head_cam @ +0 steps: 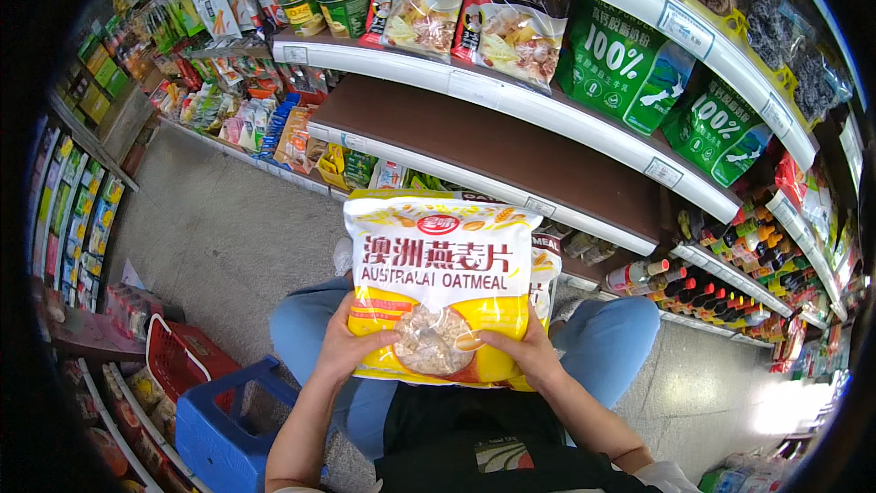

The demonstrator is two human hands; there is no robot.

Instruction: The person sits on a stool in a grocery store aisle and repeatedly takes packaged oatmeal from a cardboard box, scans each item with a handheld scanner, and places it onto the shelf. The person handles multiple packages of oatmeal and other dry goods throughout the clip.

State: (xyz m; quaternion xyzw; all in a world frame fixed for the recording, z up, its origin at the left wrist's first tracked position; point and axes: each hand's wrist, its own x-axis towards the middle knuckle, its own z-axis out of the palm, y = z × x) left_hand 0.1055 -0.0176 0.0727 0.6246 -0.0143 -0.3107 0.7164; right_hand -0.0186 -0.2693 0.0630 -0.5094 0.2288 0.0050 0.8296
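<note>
Between my two hands is a white-and-yellow plastic bag of oatmeal point(441, 274), front face turned up towards me, above my lap. My left hand point(352, 342) grips its left side near the bottom, thumb lying on the printed front. On the opposite side, my right hand point(523, 349) holds it the same way, thumb near the pictured bowl. Behind it, partly hidden, shows at least one more oatmeal bag point(546, 267) of the same design; whether my fingers also hold it I cannot tell. A bare brown shelf board point(479, 140) lies beyond the bags.
Above the brown board, a shelf carries soup-base pouches point(424, 10), green milk powder bags point(616, 61) and green tubs point(344, 8). Sauce bottles point(684, 287) stand low on the right. A blue plastic stool point(226, 424) and a red shopping basket point(185, 356) are at my left.
</note>
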